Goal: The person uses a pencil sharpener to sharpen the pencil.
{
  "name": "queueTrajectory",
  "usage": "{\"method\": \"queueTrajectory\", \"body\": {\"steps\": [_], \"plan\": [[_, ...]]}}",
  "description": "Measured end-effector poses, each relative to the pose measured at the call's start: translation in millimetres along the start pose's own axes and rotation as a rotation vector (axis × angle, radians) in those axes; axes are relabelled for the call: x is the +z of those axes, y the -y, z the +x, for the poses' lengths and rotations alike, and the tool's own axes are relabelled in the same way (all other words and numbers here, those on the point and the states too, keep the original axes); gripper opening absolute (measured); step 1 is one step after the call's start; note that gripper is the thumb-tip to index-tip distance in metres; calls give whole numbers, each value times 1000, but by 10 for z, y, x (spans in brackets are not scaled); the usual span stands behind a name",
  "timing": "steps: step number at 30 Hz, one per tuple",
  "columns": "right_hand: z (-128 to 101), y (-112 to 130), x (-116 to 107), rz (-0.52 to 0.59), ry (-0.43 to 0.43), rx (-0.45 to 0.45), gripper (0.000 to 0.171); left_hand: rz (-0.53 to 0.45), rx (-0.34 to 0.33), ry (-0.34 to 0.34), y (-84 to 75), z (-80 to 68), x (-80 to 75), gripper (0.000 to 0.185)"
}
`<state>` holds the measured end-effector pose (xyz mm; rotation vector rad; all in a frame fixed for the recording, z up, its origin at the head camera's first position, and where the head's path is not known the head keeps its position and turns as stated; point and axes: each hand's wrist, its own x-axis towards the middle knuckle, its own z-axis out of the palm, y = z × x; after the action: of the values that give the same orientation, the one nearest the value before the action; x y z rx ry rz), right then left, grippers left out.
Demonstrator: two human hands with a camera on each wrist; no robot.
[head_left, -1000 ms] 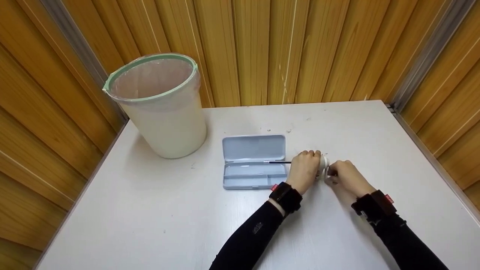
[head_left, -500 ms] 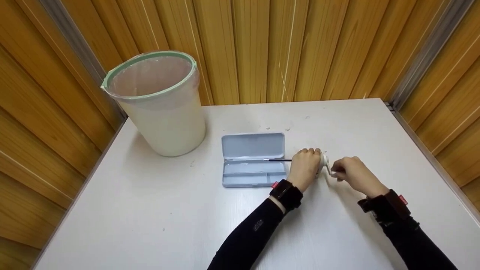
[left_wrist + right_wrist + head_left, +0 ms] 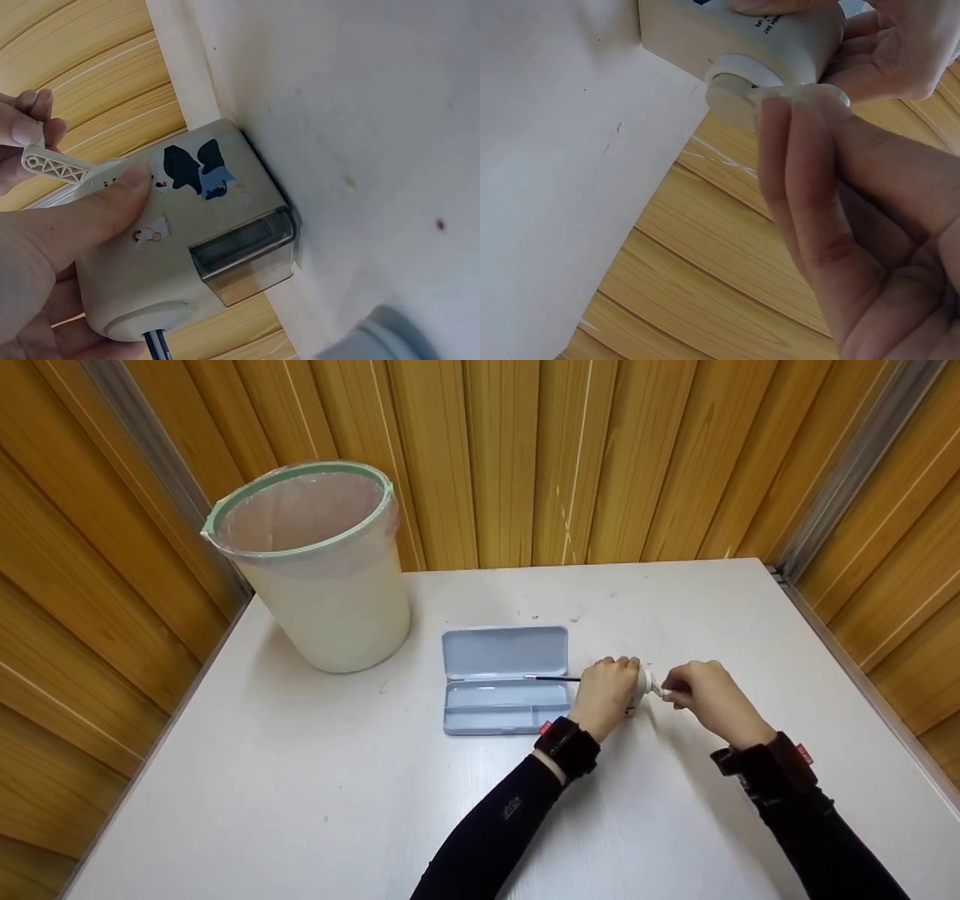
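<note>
A cream desk pencil sharpener (image 3: 202, 225) (image 3: 735, 34) with cartoon stickers and a clear shavings drawer (image 3: 244, 251) stands on the white table (image 3: 375, 810). My left hand (image 3: 609, 694) grips its body, thumb (image 3: 90, 214) across the top. A dark pencil (image 3: 559, 679) sticks out of its left end towards the pencil case. My right hand (image 3: 701, 694) pinches the white crank handle (image 3: 56, 166) (image 3: 795, 96) at the sharpener's right end (image 3: 646, 682).
An open grey-blue pencil case (image 3: 506, 679) lies just left of my left hand. A cream bin (image 3: 315, 562) with a green rim and clear liner stands at the back left. Wooden panel walls close in the table on three sides.
My right hand has turned the crank, moving from low beside the sharpener up and slightly right. The left hand and the sharpener stay in place.
</note>
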<state>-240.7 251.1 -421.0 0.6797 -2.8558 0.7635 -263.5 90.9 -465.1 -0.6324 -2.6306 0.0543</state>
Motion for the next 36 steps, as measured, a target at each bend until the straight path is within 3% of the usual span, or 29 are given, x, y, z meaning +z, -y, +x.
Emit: {"method": "queueTrajectory", "body": {"steps": [5,19,36], "plan": [[14,18,7,-1,-43,8,3,-17,18,-18,29,-15,16,21],[60,45,52,-49,-125,26,5,-45,28,25,39,-17,16,30],[196,-67,230,-151,-322,-52,7,-48,48,-4,62,-26,30,30]]}}
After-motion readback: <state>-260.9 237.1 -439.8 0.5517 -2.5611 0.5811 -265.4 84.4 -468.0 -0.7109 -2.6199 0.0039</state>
